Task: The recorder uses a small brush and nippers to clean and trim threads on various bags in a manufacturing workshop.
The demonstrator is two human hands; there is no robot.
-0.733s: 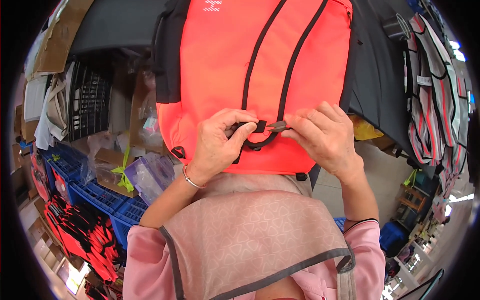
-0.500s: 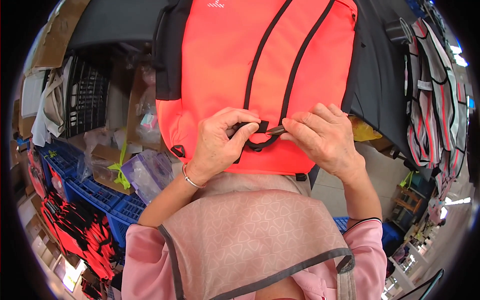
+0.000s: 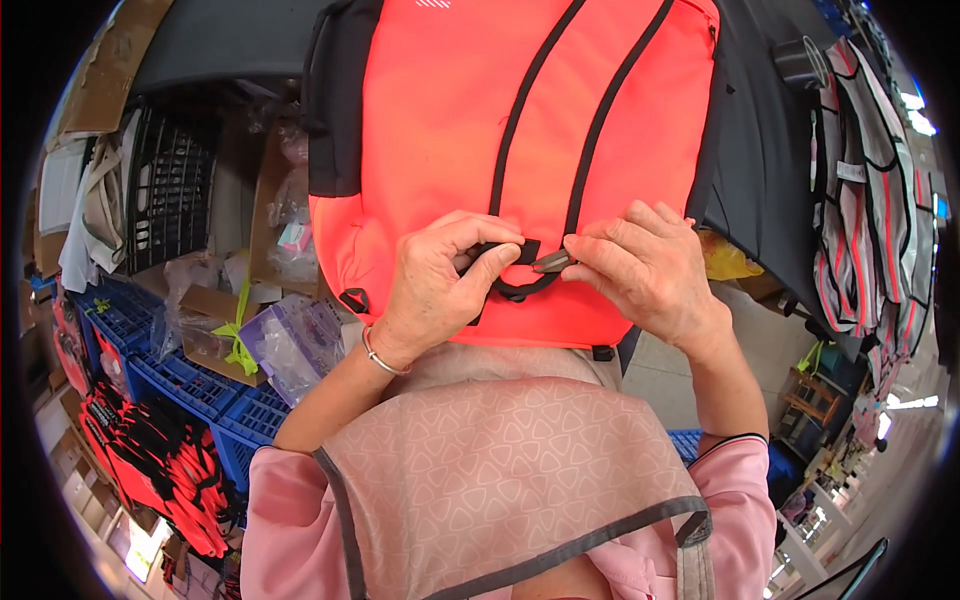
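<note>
A bright coral-orange backpack (image 3: 430, 140) with black side panels and two black trim lines lies in front of me, its lower end against my apron. Near its bottom edge, my left hand (image 3: 430, 285) is closed, thumb and forefinger pinching a black webbing strap (image 3: 531, 252). Between the thumb and fingers of my right hand (image 3: 650, 275) is a small pair of metal thread snips (image 3: 553, 262). Their tips point left and sit at the strap, close to my left thumb. The handles are hidden inside my right hand.
A dark covered table (image 3: 225, 45) bears the backpack. On the left stand a black crate (image 3: 172, 190), blue plastic crates (image 3: 195, 385) and a purple-white box (image 3: 295, 345) with clear plastic. Grey pieces with black and red edging (image 3: 865, 200) hang at the right.
The backpack has shifted very slightly. My right hand and the snips have tilted a little, while my left hand keeps its pinch on the strap.
</note>
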